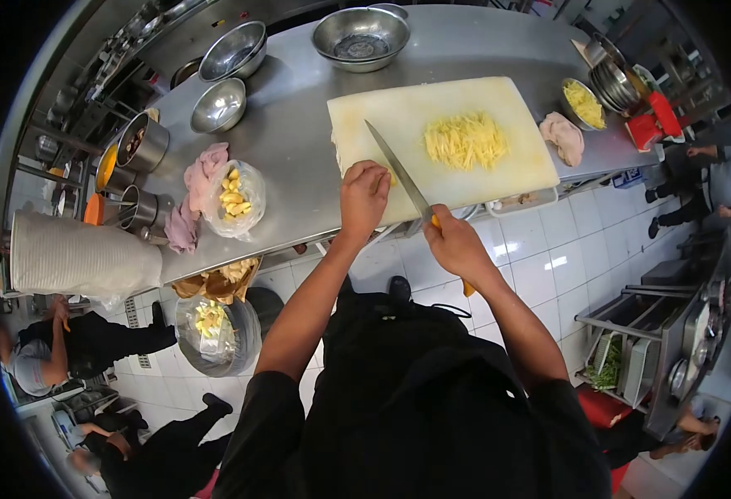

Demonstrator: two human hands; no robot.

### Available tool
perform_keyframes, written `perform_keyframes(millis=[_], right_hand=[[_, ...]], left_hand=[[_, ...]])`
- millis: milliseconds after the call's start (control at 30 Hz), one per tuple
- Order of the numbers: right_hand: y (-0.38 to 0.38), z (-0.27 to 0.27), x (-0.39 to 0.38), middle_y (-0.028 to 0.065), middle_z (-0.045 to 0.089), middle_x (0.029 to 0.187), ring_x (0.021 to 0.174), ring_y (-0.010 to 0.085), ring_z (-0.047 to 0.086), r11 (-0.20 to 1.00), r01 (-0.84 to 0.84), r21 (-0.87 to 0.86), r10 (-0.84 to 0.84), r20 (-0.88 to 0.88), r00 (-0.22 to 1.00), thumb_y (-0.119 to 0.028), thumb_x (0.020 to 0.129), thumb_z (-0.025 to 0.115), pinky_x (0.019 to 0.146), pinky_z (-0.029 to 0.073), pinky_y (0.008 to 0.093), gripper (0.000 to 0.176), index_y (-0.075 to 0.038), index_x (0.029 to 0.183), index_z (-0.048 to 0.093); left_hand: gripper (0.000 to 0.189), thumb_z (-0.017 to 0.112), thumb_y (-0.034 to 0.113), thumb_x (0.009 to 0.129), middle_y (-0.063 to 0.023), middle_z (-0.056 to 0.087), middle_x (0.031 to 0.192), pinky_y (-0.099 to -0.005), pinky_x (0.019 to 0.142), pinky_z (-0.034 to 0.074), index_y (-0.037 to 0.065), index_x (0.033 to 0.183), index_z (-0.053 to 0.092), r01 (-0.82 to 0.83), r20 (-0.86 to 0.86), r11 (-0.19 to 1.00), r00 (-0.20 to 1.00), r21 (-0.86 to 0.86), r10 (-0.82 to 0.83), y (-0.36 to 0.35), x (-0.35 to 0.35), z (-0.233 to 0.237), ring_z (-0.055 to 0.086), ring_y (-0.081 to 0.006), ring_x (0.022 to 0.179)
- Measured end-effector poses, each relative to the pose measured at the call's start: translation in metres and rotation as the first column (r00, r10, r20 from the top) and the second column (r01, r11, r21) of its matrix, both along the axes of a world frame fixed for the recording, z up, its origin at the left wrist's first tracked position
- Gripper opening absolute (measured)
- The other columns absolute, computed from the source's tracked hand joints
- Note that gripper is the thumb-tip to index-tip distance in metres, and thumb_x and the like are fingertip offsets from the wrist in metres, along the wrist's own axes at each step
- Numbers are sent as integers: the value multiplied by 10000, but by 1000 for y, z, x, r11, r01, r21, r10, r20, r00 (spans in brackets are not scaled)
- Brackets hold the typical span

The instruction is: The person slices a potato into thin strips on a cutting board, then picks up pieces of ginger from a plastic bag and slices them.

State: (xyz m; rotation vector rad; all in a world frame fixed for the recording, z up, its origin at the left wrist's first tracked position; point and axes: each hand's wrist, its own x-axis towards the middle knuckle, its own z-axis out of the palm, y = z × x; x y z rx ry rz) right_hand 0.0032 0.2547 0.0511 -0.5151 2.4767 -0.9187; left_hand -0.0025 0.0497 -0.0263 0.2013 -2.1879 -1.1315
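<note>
My right hand (455, 241) is wrapped round the yellow handle of a kitchen knife (398, 170), its blade slanting up and left over the white cutting board (357, 112). Beside the blade, my left hand (364, 196) is closed, fingertips bunched at the board. A small yellow vegetable piece (393, 179) shows at those fingertips, mostly hidden. To the right of the knife lies a heap of thin yellow strips (466, 141). Left of my left hand, an open plastic bag (249, 218) holds several peeled yellow pieces (234, 200) on the steel counter (294, 166).
Steel bowls (360, 37) stand at the back. A bowl of yellow strips (583, 104) and a pinkish cloth (562, 138) lie right of the board. Stacked white containers (82, 254) are at left, above a lined bin (215, 353). Other people stand at both sides.
</note>
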Motion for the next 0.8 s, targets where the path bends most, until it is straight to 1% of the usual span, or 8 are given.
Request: perform_keyframes(millis=[133,233,333,433,567,667,800], right_hand=[[9,1,1,333,690,972,962,517,660,999,35,-27,-33,84,996,-245,1022,548,855,509,559,386,24,1298,525],[27,-11,-6,333,690,1010,980,518,656,990,137,-37,-133,89,987,-245,1024,550,862,515,545,379,23,1292,538],[35,-9,-15,329,691,1036,995,518,654,985,175,-8,-175,35,984,-241,1023,552,865,515,541,391,19,1315,542],[36,6,-12,333,692,1013,987,521,653,989,150,3,-150,20,988,-236,1018,557,867,512,548,405,18,1333,533],[30,8,1,335,692,988,976,519,656,993,119,6,-119,-33,992,-243,1018,557,861,513,550,397,16,1317,537],[25,7,6,260,692,865,844,426,686,989,145,1,-145,1,989,-265,1015,575,788,512,474,424,28,1322,565],[26,1,7,262,685,853,836,434,680,991,135,23,-136,36,990,-264,1015,575,772,507,481,408,18,1309,563]], left_hand=[[97,758,49,851,-118,708,1011,-396,850,551,-7,930,762,12,2,1000,1000,-8,-12,-1,0,0,678,-314,936],[96,759,52,851,-116,706,1011,-394,850,551,-5,927,764,6,8,1000,1000,-8,-6,-1,1,0,677,-310,936],[98,759,51,848,-116,705,1009,-391,849,551,-5,927,767,7,31,1000,1000,-8,-6,0,1,0,676,-309,934],[101,757,46,843,-117,705,1000,-391,846,552,-7,928,769,11,25,1000,1000,5,-11,-2,0,-2,677,-309,928],[104,752,38,838,-119,708,992,-392,840,553,-12,928,768,6,-12,1000,1000,13,-6,-2,-1,-8,679,-312,922],[104,751,34,836,-119,710,995,-392,840,553,-15,927,766,8,-20,1000,1000,19,-8,-2,-1,-5,680,-313,922],[104,750,27,835,-120,712,1000,-391,843,552,-18,928,763,7,-4,1000,1000,17,-7,-2,0,-4,681,-312,921]])
